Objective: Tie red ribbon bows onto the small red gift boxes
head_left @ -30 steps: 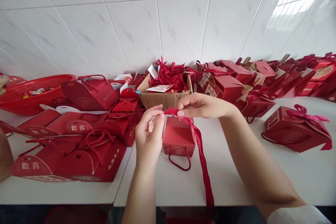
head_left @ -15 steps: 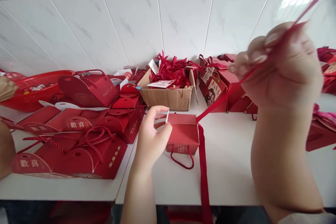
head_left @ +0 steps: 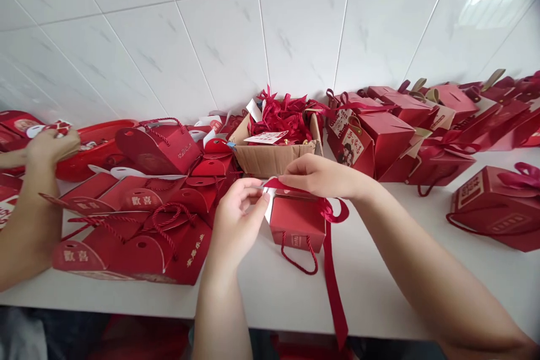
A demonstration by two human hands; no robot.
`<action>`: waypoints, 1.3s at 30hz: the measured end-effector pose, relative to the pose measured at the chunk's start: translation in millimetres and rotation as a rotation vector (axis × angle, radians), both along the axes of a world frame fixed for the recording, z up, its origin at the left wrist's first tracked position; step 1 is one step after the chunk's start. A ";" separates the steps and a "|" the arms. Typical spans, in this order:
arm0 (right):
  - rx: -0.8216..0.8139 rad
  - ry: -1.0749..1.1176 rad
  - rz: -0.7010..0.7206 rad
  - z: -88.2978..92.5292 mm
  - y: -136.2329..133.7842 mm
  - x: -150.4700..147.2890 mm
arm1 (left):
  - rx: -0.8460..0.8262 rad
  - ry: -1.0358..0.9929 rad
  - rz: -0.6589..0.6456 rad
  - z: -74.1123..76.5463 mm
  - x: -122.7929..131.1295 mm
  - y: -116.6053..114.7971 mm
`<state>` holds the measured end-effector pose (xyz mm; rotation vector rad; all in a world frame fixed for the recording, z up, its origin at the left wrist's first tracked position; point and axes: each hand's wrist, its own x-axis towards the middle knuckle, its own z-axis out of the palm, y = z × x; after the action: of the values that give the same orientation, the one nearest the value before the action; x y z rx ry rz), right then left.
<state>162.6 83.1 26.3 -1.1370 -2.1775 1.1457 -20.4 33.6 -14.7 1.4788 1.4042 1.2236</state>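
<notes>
A small red gift box with a twisted rope handle stands on the white table in front of me. My left hand pinches a thin white card at the box's left side; whether it is loose or a flap of the box, I cannot tell. Just above the box, my right hand is closed on a red ribbon, its end touching the left fingertips. The ribbon loops at the box's right edge, and a long tail hangs over the table's front edge.
Behind the box, a cardboard box holds red ribbons and a card. Red gift boxes crowd the left; finished-looking ones with bows stand right. A co-worker's hand is over a red basin at far left.
My right hand has come down and left from high on the right, bringing the ribbon end to my left hand. A ribbon loop now shows at the box's right edge.
</notes>
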 end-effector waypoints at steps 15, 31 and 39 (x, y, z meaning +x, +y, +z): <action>-0.093 -0.038 0.017 -3.8 1.6 1.6 | 0.012 -0.002 -0.017 1.0 0.5 -1.6; -0.078 -0.048 -0.009 -0.6 2.7 1.5 | -0.001 0.025 -0.017 0.4 0.7 -1.0; -0.043 -0.079 0.023 -0.6 5.1 4.6 | -0.005 -0.004 -0.009 -0.8 0.8 1.2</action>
<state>167.2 88.2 25.7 -1.1972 -2.2406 1.1812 -19.6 34.8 -15.5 1.4765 1.3954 1.2162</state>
